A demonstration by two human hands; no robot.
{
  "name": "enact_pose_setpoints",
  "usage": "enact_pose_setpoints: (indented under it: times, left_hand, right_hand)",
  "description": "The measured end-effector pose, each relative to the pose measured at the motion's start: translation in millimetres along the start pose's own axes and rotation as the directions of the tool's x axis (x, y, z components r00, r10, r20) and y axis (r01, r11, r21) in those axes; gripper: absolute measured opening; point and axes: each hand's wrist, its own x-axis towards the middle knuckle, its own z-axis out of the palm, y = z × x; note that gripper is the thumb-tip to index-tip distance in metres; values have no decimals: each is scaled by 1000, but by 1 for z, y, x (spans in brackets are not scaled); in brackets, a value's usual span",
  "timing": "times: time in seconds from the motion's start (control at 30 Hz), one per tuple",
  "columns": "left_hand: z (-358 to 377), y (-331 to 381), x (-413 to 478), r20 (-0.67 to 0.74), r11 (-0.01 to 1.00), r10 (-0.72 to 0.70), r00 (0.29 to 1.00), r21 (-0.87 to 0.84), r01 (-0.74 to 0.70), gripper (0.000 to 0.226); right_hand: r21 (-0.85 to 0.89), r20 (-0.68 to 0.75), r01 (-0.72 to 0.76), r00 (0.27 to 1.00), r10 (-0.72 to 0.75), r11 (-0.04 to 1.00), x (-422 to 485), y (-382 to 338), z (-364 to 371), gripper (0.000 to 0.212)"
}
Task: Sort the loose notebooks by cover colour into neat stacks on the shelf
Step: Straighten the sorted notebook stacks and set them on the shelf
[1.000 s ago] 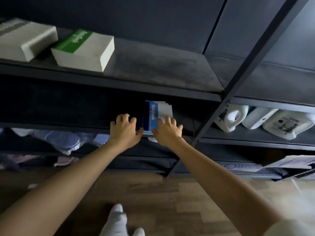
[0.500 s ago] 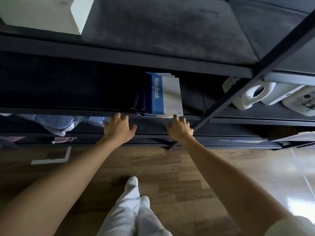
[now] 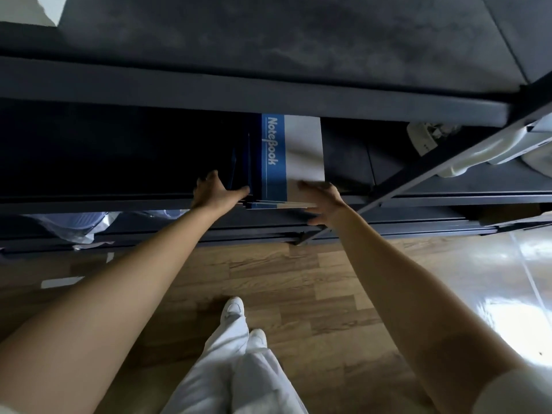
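Squaring, I judge, one blue-and-white notebook stack (image 3: pixel 294 150) on the shelf (image 3: pixel 89 203), between my hands; its near edges fan unevenly. My left hand (image 3: pixel 219 194) is spread, thumb against its left side. My right hand (image 3: pixel 322 201), fingers straight but blurred, is at its right corner. No other colour stacks in view.

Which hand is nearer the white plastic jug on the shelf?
Right. The right hand lies left of the jug; the left hand lies farther left, beyond the notebook stack.
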Motion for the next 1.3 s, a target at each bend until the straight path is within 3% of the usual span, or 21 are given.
enact_pose_setpoints:
  times: [0.2, 0.33, 0.43, 0.5, 0.57, 0.63, 0.73, 0.8, 0.9, 1.03, 1.17, 1.23, 1.3]
  left_hand:
    - [9, 14, 14, 42, 957, -154, 987, -244, 160, 94]
    - [24, 4, 40, 159, 917, -210, 965, -310, 251, 138]
    - [34, -5, 65, 225, 913, -236, 945, -282, 295, 148]
    - [14, 17, 42, 249, 917, -186, 950, -304, 259, 133]
    - [10, 24, 38, 304, 936, -145, 942, -267, 230, 92]
    - [8, 20, 39, 346, 968, -116, 931, -169, 183, 79]
    - [-2, 11, 38, 396, 971, -207, 895, -27, 236, 85]
    - [-5, 10, 40, 416, 972, -226, 881, 28, 235, 91]
    - [2, 19, 35, 401, 972, -189, 896, -54, 229, 92]
    - [24, 8, 50, 330, 935, -283, 901, -115, 336, 139]
    - [17, 19, 23, 157, 971, -219, 963, -67, 232, 100]
    - [18, 16, 21, 148, 981, -191, 970, -16, 195, 102]
    - [21, 5, 35, 283, 982, -185, 941, 7, 191, 121]
  right_hand:
    - [386, 63, -78, 996, 58, 919, 12, 8, 10, 34]
    - [484, 87, -68, 996, 30, 873, 20, 13, 17, 33]
    - [521, 94, -59, 995, 11, 852, 22, 13, 18, 33]
    - [557, 102, -57, 995, 0, 828, 22, 15, 18, 37]
    - [566, 112, -62, 994, -2, 822, 22, 17, 17, 51]
    - [561, 131, -88, 991, 17, 823, 20, 21, 12, 54]
    - [516, 189, -146, 981, 54, 844, 17, 34, 2, 36]
    - [464, 232, -181, 969, 78, 867, 15, 42, 1, 36]
    - [481, 243, -182, 968, 69, 858, 13, 48, 8, 28]
    - [521, 245, -211, 965, 92, 827, 10, 50, 17, 29]
    - [605, 232, -165, 972, 26, 779, 9, 50, 24, 13]
    - [608, 230, -151, 973, 10, 779, 9, 53, 23, 6]
    - [567, 232, -146, 973, 12, 811, 7, 59, 18, 9]
